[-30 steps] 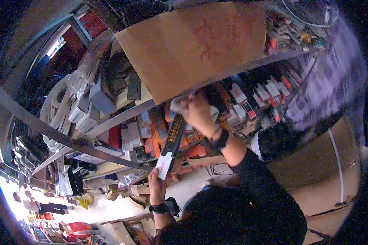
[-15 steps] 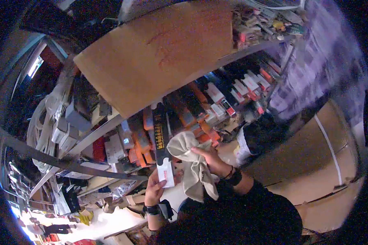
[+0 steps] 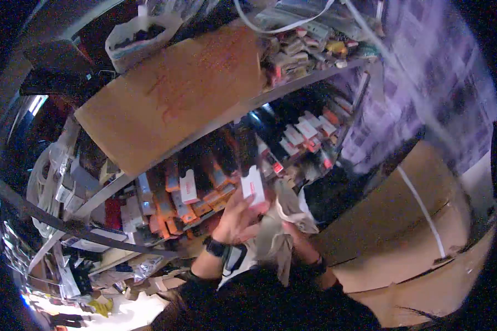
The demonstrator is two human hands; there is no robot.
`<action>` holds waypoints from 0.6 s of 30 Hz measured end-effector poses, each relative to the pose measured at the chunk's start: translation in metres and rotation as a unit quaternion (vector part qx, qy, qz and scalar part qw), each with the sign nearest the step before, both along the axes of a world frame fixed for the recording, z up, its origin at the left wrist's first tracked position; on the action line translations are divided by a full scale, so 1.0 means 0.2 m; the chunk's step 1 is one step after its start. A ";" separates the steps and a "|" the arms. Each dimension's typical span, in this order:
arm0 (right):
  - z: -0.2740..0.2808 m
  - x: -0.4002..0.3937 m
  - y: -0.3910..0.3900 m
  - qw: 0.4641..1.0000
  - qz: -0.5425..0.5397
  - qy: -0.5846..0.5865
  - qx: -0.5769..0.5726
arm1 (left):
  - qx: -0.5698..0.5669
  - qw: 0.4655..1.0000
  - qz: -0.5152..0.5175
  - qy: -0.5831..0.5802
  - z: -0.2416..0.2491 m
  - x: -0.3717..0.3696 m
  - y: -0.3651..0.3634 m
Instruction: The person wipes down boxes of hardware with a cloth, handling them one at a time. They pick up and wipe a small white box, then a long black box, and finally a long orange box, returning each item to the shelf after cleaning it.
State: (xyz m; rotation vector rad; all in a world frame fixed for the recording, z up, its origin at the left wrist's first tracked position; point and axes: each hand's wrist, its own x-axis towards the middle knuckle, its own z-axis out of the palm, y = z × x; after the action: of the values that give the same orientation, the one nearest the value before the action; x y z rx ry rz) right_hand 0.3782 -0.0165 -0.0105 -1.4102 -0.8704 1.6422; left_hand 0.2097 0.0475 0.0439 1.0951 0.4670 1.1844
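Observation:
My left hand [image 3: 236,219] is closed around the white end of a box with red print [image 3: 253,187], held up in front of the shelf. Dark shadow hides how far back this box reaches. Beige cloth [image 3: 271,234] hangs in folds from my right hand [image 3: 297,230], right beside the box. The cloth covers part of the right fingers. To the left, another white-ended box [image 3: 188,186] with red print rests on the shelf among orange-ended boxes [image 3: 165,212].
A large cardboard box [image 3: 171,99] stands on the upper shelf, with packets [image 3: 301,49] to its right. More white boxes [image 3: 306,131] sit farther right below. Large cardboard [image 3: 392,220] is at my right, beside a purple patterned curtain [image 3: 419,94]. A metal bar [image 3: 88,229] crosses the left.
My view has shifted. The left hand and the white box end have moved up and right, closer to the cloth. A white-ended box now shows on the shelf among the orange ones.

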 end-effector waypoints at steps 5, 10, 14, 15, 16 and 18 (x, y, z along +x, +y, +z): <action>0.01 0.26 -0.16 0.973 -0.194 0.123 0.020 | -0.163 0.980 -0.024 -0.110 -0.08 0.25 0.40; 0.14 0.37 -0.30 0.943 -0.288 0.168 0.013 | -0.228 0.963 -0.024 -0.141 -0.14 0.46 0.73; -0.12 0.48 -0.41 0.951 -0.300 0.070 0.025 | 0.212 0.880 0.083 0.417 -0.36 0.45 1.08; -0.06 0.46 -0.41 0.947 -0.308 0.085 0.028 | 0.206 0.882 0.083 0.417 -0.38 0.46 1.15; -0.02 0.45 -0.41 0.943 -0.315 0.100 0.033 | 0.221 0.888 0.034 0.402 -0.39 0.49 1.23; -0.09 0.48 -0.40 0.941 -0.315 0.124 0.016 | 0.233 0.893 -0.008 0.386 -0.32 0.56 1.20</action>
State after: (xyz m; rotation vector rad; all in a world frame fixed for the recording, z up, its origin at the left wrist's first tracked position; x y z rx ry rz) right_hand 0.4749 -0.0966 -0.0288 -1.2493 -0.2503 1.2584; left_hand 0.3213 0.2878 -0.0205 1.9996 0.7976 0.8177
